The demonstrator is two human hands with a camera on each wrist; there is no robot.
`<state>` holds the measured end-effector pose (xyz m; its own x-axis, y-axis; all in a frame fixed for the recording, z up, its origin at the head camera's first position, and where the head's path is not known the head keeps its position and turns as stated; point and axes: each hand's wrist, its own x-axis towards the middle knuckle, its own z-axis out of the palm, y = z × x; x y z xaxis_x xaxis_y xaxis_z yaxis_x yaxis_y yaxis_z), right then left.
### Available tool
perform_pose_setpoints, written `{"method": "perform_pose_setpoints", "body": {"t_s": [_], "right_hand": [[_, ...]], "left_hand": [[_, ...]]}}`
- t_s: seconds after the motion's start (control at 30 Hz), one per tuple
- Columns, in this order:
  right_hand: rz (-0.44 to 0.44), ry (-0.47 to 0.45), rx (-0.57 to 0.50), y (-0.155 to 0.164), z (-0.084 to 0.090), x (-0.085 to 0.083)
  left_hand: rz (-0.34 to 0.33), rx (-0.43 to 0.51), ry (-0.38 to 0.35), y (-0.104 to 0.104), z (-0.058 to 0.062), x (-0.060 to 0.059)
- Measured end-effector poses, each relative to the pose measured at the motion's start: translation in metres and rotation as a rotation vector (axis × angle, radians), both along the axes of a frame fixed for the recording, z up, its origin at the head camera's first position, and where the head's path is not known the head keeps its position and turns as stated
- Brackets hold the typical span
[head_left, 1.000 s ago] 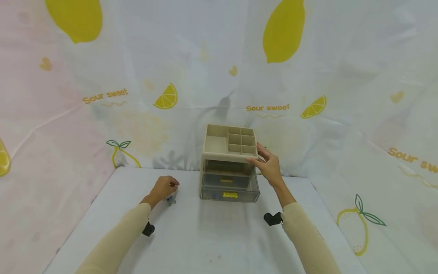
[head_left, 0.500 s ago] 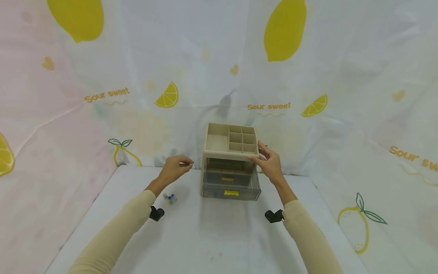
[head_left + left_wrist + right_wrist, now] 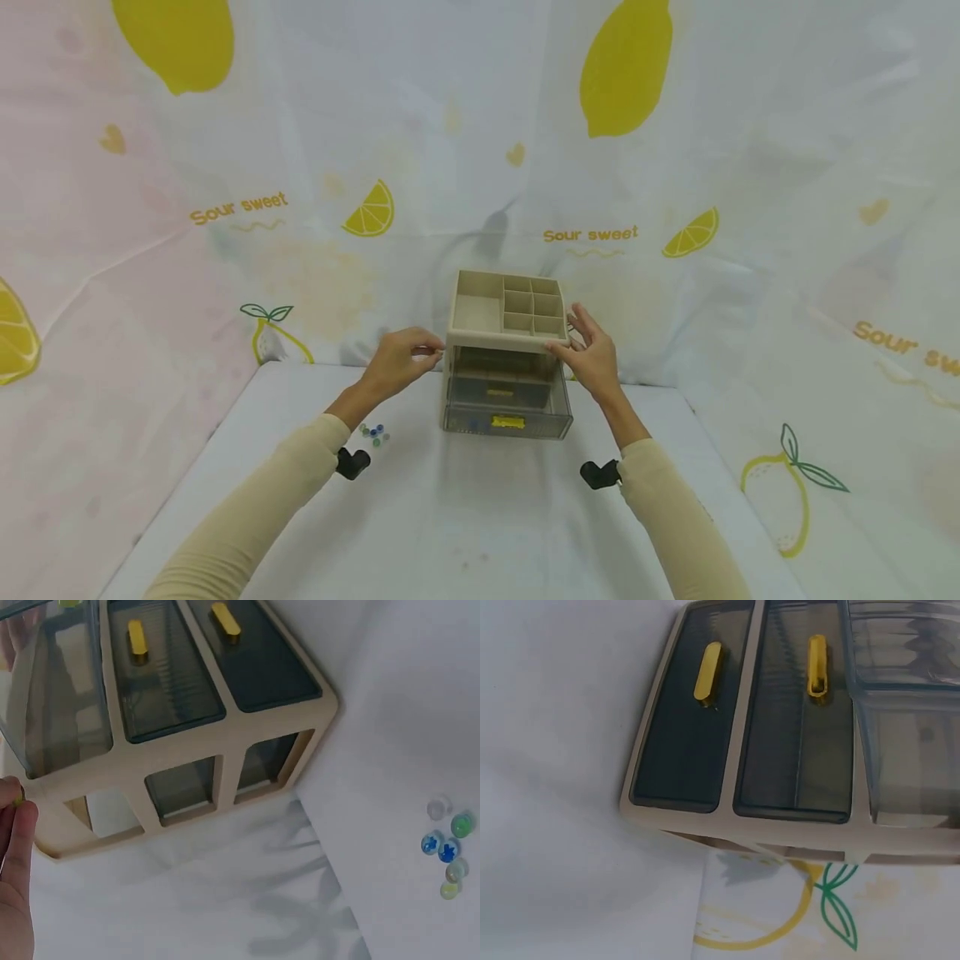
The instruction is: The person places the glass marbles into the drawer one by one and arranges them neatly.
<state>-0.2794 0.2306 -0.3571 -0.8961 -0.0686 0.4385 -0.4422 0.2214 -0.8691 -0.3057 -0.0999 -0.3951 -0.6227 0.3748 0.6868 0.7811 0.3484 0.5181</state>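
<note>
A beige drawer organizer (image 3: 480, 315) stands at the table's back, with a divided tray on top. Its top translucent drawer (image 3: 504, 367) is pulled out; the two lower drawers with yellow handles (image 3: 707, 671) are closed. My left hand (image 3: 405, 360) is at the organizer's upper left front corner and pinches a small marble (image 3: 16, 793) in its fingertips beside the pulled-out drawer (image 3: 52, 690). My right hand (image 3: 592, 358) rests with straight, spread fingers on the organizer's upper right edge. The right hand is out of the right wrist view.
Several small glass marbles (image 3: 372, 433) lie loose on the white table (image 3: 480, 517) left of the organizer, also in the left wrist view (image 3: 448, 851). Lemon-print cloth (image 3: 675, 167) hangs behind and at both sides.
My left hand rose from the table beside the marbles and moved right to the organizer's upper left corner. The right hand stayed on the organizer's right edge.
</note>
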Motion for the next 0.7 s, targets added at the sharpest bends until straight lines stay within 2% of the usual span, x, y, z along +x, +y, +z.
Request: {"method": "perform_pose_setpoints", "body": {"t_s": [0.1, 0.23, 0.33, 0.57, 0.7], "right_hand": [[-0.004, 0.01, -0.003, 0.0, 0.0, 0.0], [0.003, 0.016, -0.022, 0.0, -0.003, -0.003], [0.011, 0.022, -0.039, 0.0, -0.005, -0.004], [0.033, 0.031, -0.113, 0.0, -0.008, -0.005], [0.038, 0.034, -0.127, -0.002, -0.01, -0.005]], "left_hand": [[-0.033, 0.011, 0.041, 0.004, 0.0, -0.001], [-0.068, 0.023, 0.028, 0.012, 0.004, 0.003], [-0.104, -0.011, 0.015, 0.019, 0.009, 0.008], [-0.26, -0.281, 0.063, 0.032, 0.018, 0.019], [-0.342, -0.401, 0.044, 0.04, 0.02, 0.022]]}}
